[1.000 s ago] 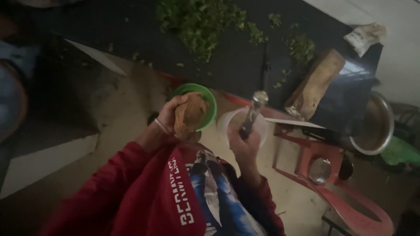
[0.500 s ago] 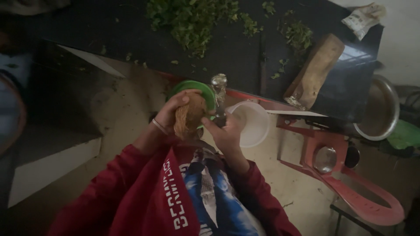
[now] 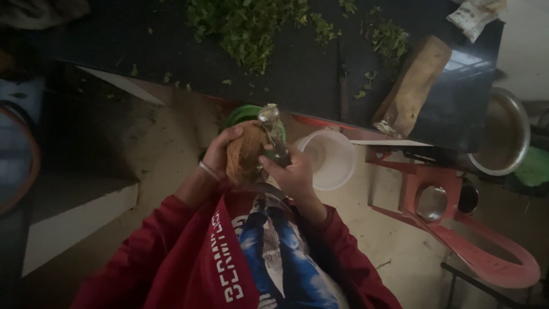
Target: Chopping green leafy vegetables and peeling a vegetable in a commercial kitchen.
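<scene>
My left hand (image 3: pixel 220 153) cups a brown, fibrous coconut (image 3: pixel 245 154) in front of my chest. My right hand (image 3: pixel 294 171) grips a shiny metal tool (image 3: pixel 271 129) by its handle, and the tool's rounded head stands against the coconut's upper right side. A thin bangle circles my left wrist. Red sleeves cover both forearms. A green bowl (image 3: pixel 243 113) sits on the floor just beyond the coconut, partly hidden by it. A white round tub (image 3: pixel 331 157) stands to the right of my right hand.
A dark counter (image 3: pixel 297 68) runs across the top, strewn with chopped green leaves (image 3: pixel 246 26). A wooden block (image 3: pixel 413 86) lies on it at the right. A steel basin (image 3: pixel 503 134) and a red metal stand (image 3: pixel 452 223) are at the right.
My right hand has brought the metal tool leftward from over the white tub until it rests against the coconut. The left hand keeps holding the coconut.
</scene>
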